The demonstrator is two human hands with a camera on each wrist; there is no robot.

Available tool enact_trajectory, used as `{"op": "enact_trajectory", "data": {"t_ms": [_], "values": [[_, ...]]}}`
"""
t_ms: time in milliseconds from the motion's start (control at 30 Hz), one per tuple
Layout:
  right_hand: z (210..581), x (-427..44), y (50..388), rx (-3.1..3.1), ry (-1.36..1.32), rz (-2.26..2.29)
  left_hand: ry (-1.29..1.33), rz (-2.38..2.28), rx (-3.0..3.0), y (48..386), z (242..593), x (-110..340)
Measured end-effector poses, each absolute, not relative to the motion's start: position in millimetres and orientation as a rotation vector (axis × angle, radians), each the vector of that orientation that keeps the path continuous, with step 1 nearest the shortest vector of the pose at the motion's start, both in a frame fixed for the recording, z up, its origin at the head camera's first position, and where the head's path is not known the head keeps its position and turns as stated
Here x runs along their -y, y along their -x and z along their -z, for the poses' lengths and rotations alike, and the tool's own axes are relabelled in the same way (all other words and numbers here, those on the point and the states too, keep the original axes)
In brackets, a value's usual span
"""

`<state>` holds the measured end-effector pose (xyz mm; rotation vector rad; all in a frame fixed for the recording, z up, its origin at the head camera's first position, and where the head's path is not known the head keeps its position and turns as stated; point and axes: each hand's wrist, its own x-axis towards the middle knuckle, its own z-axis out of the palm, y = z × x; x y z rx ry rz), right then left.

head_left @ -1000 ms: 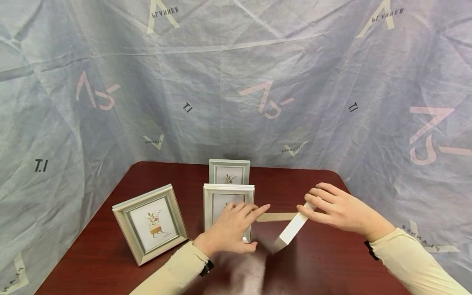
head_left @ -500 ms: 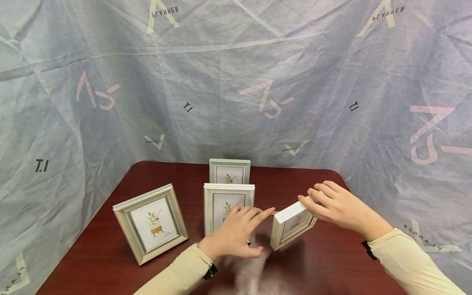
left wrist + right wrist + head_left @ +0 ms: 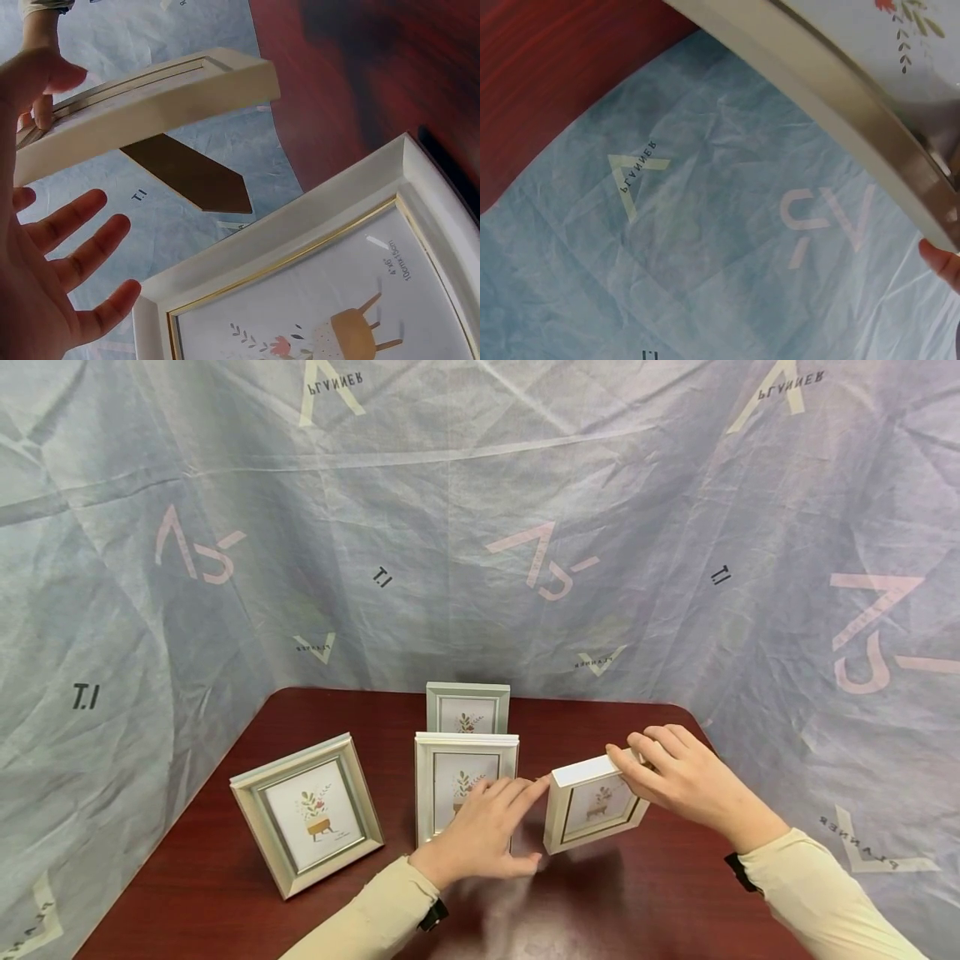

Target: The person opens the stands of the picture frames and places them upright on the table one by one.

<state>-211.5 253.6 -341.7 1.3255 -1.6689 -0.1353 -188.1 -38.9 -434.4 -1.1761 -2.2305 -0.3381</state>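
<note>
My right hand [image 3: 686,785] grips a cream picture frame [image 3: 577,806] by its top right corner. The frame's front, with a plant picture, is turned toward me, and its lower edge looks raised above the table. From its back a brown stand leg [image 3: 191,172] sticks out in the left wrist view. With fingers spread, my left hand [image 3: 483,831] is at the frame's left side; its index fingertip is at or very near the upper left corner, and contact is hard to tell. Behind that hand stands a white picture frame [image 3: 467,742], partly covered.
A champagne-coloured picture frame [image 3: 367,806] stands tilted on the left. Farther back, a pale green frame [image 3: 467,690] stands partly hidden by the white one. All stand on a dark red table [image 3: 360,714], with grey printed cloth [image 3: 450,543] hanging around it.
The cream frame has swung from nearly edge-on to showing its picture front, and its left end has shifted slightly left. My left hand has moved a little to the right.
</note>
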Motion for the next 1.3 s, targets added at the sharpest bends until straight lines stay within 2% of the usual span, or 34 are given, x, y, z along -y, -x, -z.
{"op": "enact_trajectory", "data": {"t_ms": [467, 1300], "values": [[353.0, -250.4, 218.7, 1.697, -1.273, 0.112, 1.018, 0.44, 2.097, 198.3, 428.1, 29.6], [382.0, -252.6, 234.3, 1.845, -1.232, 0.203, 0.946, 0.221, 2.108, 216.5, 435.9, 24.4]]}}
